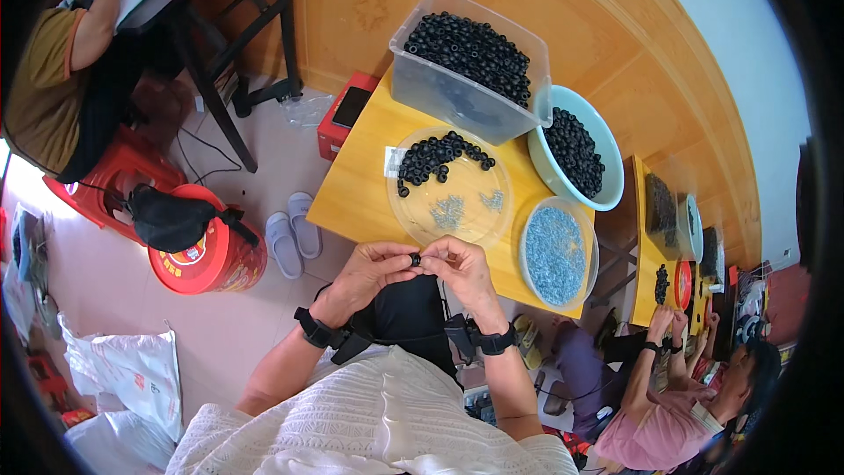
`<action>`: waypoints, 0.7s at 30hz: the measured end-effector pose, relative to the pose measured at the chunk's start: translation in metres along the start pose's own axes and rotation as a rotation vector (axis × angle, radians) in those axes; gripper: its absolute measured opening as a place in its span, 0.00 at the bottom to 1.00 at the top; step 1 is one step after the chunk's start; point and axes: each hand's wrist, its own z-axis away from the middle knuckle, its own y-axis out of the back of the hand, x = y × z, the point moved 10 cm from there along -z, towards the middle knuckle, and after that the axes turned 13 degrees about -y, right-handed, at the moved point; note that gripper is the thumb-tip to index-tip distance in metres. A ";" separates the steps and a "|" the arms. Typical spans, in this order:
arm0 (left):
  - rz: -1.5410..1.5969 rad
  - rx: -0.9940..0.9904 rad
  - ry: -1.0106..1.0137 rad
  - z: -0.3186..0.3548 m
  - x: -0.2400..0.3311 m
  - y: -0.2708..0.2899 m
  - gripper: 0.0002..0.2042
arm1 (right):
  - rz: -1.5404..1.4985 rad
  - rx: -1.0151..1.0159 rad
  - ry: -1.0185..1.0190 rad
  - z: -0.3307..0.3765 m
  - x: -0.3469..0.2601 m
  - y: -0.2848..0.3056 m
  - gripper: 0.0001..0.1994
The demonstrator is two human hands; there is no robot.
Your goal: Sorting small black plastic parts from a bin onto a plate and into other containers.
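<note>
Just past my lap, at the table's near edge, both hands meet around a small black round piece [416, 259]. My left hand [362, 271] pinches it from the left between thumb and fingers. From the right, the fingertips of my right hand [463, 271] press against the same piece; whether they also hold a metal pin is too small to tell. Beyond the hands lies a clear round tray [409, 213]. On it are a heap of black ring-shaped pieces [431, 157] and two small piles of silver metal pins [447, 211].
On the yellow table [343, 202] stand a clear bin [466, 92] of black pieces, a pale green basin [542, 158] and a tub [563, 305] of bluish metal pins. A phone [352, 107] rests on a red box. People sit left and right. A red bucket [211, 251] and slippers [286, 242] are on the left.
</note>
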 end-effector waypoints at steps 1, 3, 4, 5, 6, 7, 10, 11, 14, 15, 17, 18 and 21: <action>-0.002 0.000 -0.002 0.000 0.000 0.001 0.10 | -0.029 -0.001 -0.019 0.000 0.000 -0.001 0.04; -0.001 -0.008 -0.007 0.000 0.002 0.000 0.09 | -0.065 0.007 -0.050 0.000 0.001 -0.003 0.04; -0.001 -0.013 -0.009 -0.001 0.003 -0.001 0.09 | -0.071 0.016 -0.063 0.001 0.001 -0.004 0.04; 0.003 -0.013 -0.012 -0.001 0.003 0.000 0.09 | -0.077 0.025 -0.076 0.002 0.001 -0.004 0.04; 0.006 -0.013 -0.016 -0.001 0.003 0.001 0.09 | 0.072 0.104 0.010 0.005 -0.007 -0.003 0.04; 0.009 -0.013 -0.019 -0.001 0.003 0.001 0.09 | 0.222 0.182 0.096 0.009 -0.015 -0.003 0.04; 0.009 0.036 -0.043 -0.002 0.002 0.008 0.09 | 0.592 0.379 0.354 0.025 -0.046 -0.018 0.03; 0.007 0.040 -0.046 -0.003 0.002 0.009 0.09 | 0.703 0.438 0.441 0.031 -0.055 -0.024 0.03; -0.021 0.032 -0.055 -0.005 0.003 0.007 0.09 | 0.634 0.419 0.431 0.028 -0.055 -0.022 0.03; -0.045 0.022 -0.059 -0.004 0.005 0.005 0.09 | 0.642 0.394 0.403 0.025 -0.053 -0.022 0.03; -0.092 0.000 -0.068 -0.004 0.006 0.003 0.09 | 0.656 0.343 0.346 0.021 -0.051 -0.019 0.03; -0.115 -0.014 -0.071 -0.004 0.006 0.001 0.09 | 0.652 0.308 0.306 0.018 -0.050 -0.017 0.03; -0.155 -0.053 -0.067 -0.004 0.004 -0.003 0.09 | 0.598 0.201 0.164 0.009 -0.044 -0.010 0.03</action>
